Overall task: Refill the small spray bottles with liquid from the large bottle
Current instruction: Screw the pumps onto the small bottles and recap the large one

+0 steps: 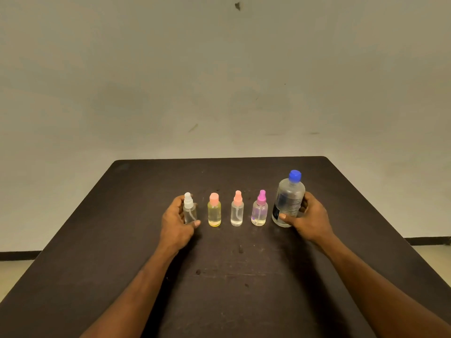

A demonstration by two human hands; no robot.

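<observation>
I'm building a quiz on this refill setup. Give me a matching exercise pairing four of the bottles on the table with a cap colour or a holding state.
Column one:
1. Large clear plastic bottle
2. Small clear spray bottle at the left end of the row
3. Small yellow-tinted bottle
4. Small purple-tinted spray bottle

Column two:
A. Magenta spray top
B. Gripped by the left hand
C. Blue cap, gripped by the right hand
D. Salmon-pink cap

Pairs: 1-C, 2-B, 3-D, 4-A
</observation>
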